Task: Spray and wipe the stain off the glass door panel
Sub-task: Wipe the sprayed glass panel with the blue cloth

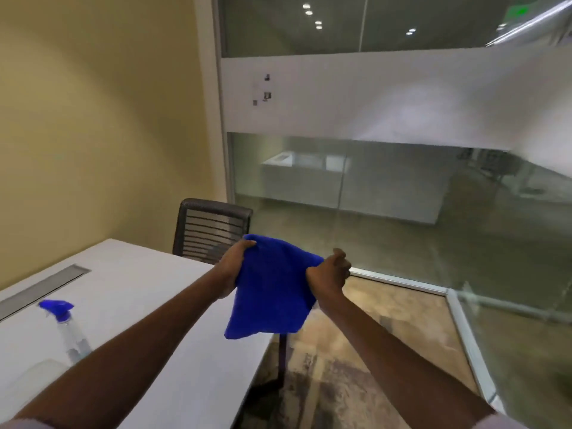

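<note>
Blue cloth (272, 286) hangs gripped between left hand (232, 267) and right hand (329, 270).

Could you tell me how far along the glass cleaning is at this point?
Nothing visibly done: no stain can be made out on the glass panel. In hand: both the left hand and right hand grip the blue cloth. Left: the spray bottle sits on the table.

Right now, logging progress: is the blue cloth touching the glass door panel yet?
Apart. The head view shows the blue cloth held up by left hand and right hand, short of the glass door panel.
</note>
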A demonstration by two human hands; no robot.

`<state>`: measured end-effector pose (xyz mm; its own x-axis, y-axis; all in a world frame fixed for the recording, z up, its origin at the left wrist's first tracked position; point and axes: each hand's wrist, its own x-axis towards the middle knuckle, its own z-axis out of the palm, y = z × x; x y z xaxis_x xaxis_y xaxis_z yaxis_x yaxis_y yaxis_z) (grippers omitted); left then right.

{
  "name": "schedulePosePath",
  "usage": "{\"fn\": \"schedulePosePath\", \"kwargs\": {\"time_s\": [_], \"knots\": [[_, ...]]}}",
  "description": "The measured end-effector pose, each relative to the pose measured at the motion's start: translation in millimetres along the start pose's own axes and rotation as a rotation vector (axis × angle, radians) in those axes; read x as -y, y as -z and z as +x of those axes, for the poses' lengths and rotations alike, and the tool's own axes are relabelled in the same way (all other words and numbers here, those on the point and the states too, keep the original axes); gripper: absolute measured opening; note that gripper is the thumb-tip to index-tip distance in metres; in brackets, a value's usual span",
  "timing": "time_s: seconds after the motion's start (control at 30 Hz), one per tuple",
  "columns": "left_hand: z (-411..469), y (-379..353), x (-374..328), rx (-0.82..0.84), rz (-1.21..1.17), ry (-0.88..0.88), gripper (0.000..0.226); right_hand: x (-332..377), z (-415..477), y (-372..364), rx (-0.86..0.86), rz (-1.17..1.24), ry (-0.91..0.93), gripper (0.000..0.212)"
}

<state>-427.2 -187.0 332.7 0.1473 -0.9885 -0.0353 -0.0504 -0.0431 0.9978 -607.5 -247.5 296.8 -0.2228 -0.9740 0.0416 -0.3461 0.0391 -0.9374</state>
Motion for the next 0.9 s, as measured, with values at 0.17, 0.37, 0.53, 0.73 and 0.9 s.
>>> {"fn": "schedulePosePath", "kwargs": {"time_s": [0.17, 0.37, 0.53, 0.73, 0.9], "knots": [[1.5, -126.5, -33.3, 0.316, 0.053, 0.1, 0.036, -14.0, 2.4, 150.8, 0.308, -0.041, 0.335, 0.07], [-12.8, -275.0, -50.3, 0.627, 0.242, 0.15, 0.041, -60.4, -17.0, 295.5, 0.298, -0.224, 0.227, 0.033], [-33.9, -376.0, -51.1, 0.991, 0.186, 0.013, 0.037, -93.8, -48.1, 398.6, 0.177, 0.06, 0.069, 0.035], [-65.1, -489.9, -41.1, 1.355, 0.141, -0.139, 0.059, -115.7, -94.2, 492.3, -0.116, 0.251, 0.008, 0.011], [-109.7, -574.1, -49.5, 1.515, 0.125, -0.225, 0.044, -126.1, -145.6, 557.1, -0.406, 0.431, 0.021, 0.032]]}}
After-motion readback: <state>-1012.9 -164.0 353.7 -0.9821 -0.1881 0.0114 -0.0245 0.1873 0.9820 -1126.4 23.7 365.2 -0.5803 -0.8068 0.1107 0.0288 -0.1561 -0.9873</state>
